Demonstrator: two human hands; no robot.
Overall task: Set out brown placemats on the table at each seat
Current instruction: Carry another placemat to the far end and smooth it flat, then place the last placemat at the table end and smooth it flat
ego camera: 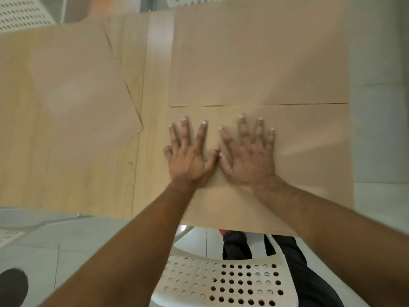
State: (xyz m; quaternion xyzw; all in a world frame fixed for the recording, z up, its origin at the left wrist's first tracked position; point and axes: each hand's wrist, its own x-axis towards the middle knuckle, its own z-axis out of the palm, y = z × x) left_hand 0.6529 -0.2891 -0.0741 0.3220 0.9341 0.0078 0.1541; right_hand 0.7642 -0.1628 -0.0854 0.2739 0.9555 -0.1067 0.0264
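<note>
Two bare arms reach forward over a white perforated chair [221, 282] that stands at the near edge of the worktop [93, 173]. Both hands lie flat, palms down and fingers spread wide, gripping nothing: the left hand [190, 156] and right hand [247, 156] press side by side, thumbs almost touching, on the near mat [309, 156]. This brown mat lies at the worktop's near right corner, its near edge hanging slightly past the edge. Just beyond it, edge to edge, lies a far mat [259, 56]. To the left, well apart, a third mat [66, 89] lies on the wood. More white chairs [22, 12] stand past the far side.
</note>
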